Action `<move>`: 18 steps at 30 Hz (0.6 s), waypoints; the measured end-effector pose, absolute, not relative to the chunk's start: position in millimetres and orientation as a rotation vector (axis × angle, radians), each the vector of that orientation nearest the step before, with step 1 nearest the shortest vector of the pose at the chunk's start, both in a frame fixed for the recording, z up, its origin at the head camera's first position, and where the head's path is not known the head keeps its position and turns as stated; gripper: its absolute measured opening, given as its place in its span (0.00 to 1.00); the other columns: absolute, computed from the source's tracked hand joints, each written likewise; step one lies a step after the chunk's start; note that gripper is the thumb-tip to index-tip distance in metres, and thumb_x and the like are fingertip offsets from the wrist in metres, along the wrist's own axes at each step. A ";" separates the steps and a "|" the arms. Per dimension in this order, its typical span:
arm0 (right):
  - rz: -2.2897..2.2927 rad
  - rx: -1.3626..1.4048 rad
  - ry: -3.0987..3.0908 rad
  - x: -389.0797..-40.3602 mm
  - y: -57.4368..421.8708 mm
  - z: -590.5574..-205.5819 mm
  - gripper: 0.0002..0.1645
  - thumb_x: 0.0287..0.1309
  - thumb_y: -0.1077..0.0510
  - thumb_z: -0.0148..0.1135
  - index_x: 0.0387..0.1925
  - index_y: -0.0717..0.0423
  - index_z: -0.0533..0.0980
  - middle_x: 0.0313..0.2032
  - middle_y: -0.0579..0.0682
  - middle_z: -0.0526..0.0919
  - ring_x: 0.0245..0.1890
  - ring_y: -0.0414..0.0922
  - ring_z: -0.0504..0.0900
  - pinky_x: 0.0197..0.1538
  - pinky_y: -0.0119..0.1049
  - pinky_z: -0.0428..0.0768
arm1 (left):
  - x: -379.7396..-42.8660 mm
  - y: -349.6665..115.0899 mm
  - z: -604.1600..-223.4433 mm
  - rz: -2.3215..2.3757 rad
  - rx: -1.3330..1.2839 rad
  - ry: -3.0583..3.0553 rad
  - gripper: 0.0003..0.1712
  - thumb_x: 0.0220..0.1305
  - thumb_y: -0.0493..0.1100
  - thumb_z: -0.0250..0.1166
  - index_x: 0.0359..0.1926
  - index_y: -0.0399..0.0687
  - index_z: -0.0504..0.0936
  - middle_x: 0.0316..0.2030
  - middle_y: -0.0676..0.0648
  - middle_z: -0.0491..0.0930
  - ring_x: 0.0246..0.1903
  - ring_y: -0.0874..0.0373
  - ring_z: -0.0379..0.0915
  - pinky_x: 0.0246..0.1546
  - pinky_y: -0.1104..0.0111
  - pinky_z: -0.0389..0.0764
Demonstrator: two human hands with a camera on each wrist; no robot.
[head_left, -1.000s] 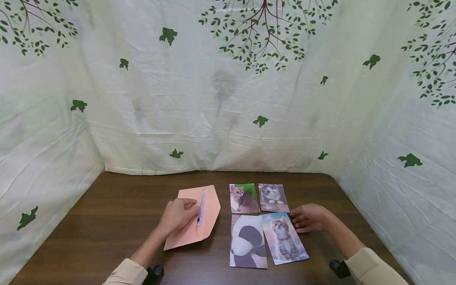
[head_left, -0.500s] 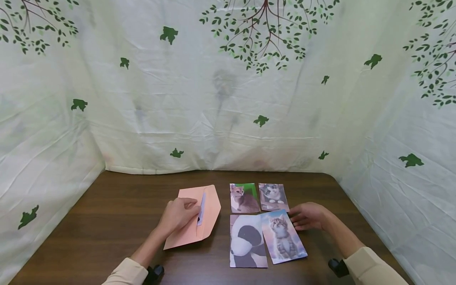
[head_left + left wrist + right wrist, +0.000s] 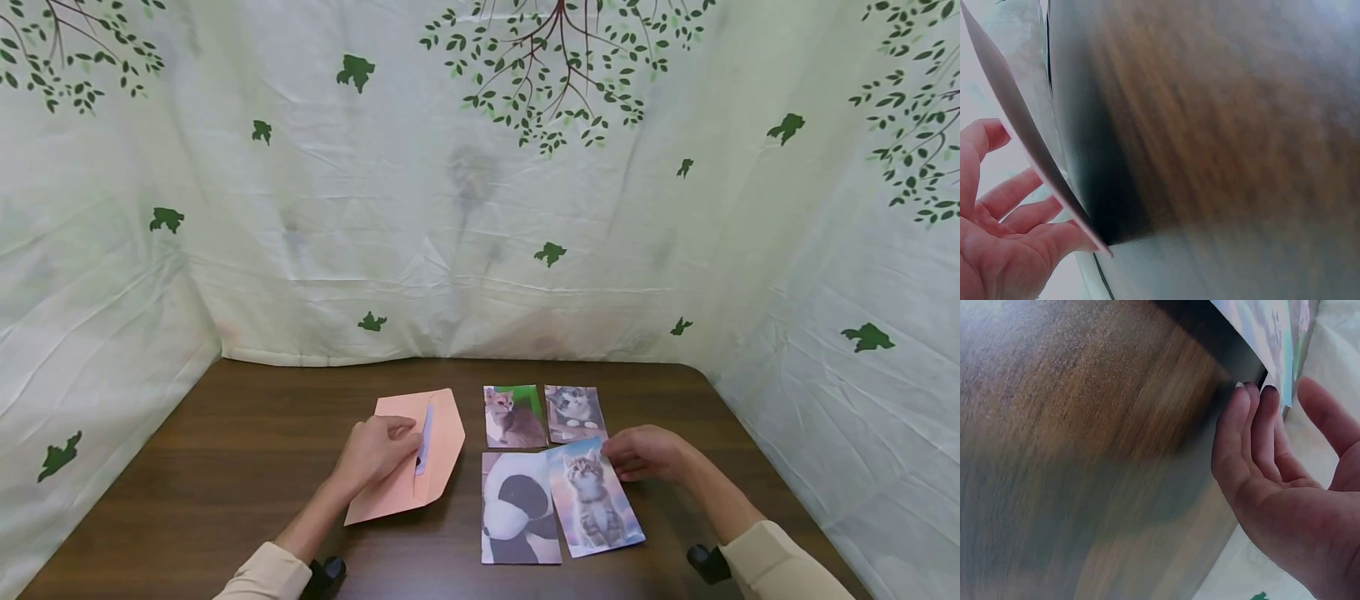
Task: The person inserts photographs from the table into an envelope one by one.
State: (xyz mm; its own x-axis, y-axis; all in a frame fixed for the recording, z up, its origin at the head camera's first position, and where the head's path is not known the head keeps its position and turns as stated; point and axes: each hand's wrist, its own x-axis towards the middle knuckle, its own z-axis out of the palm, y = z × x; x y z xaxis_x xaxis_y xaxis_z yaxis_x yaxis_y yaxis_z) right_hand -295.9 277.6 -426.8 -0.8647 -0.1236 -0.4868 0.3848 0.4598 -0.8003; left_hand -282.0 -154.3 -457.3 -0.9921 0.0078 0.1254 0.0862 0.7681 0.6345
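Envelope (image 3: 397, 492): flap (image 3: 447, 450) points right. Large kitten photo (image 3: 595, 500): long axis near-right to far-left.

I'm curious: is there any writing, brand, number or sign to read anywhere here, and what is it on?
There is no readable text.
Pink envelope: no writing shows on its visible side.
Bluish slip in its opening: one small dark mark, too small to make out.
Four picture cards: pictures only, no legible words.
Curtain: just a print of branches and green shapes.
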 end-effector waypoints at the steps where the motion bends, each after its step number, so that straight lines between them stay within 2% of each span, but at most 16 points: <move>1: -1.397 0.211 2.230 -296.0 277.7 -426.9 0.21 0.65 0.59 0.62 0.54 0.70 0.77 0.41 0.55 0.87 0.37 0.46 0.84 0.46 0.42 0.85 | -282.0 -154.4 -457.5 -1.028 -0.080 -2.842 0.22 0.61 0.52 0.65 0.53 0.48 0.89 0.53 0.45 0.87 0.55 0.45 0.81 0.51 0.53 0.79; 13: -1.414 0.245 2.238 -297.0 277.3 -428.6 0.18 0.59 0.64 0.66 0.50 0.69 0.78 0.39 0.54 0.85 0.36 0.47 0.82 0.45 0.42 0.84 | -281.6 -156.2 -456.8 -1.062 -0.116 -2.815 0.23 0.60 0.50 0.67 0.54 0.46 0.88 0.53 0.44 0.86 0.54 0.48 0.82 0.50 0.55 0.80; 18: -1.401 0.255 2.251 -296.9 278.2 -429.8 0.18 0.59 0.64 0.65 0.50 0.69 0.78 0.40 0.55 0.86 0.36 0.48 0.83 0.45 0.42 0.85 | -281.6 -156.7 -457.6 -1.056 -0.129 -2.811 0.25 0.60 0.49 0.68 0.57 0.45 0.86 0.54 0.43 0.86 0.56 0.45 0.81 0.53 0.52 0.79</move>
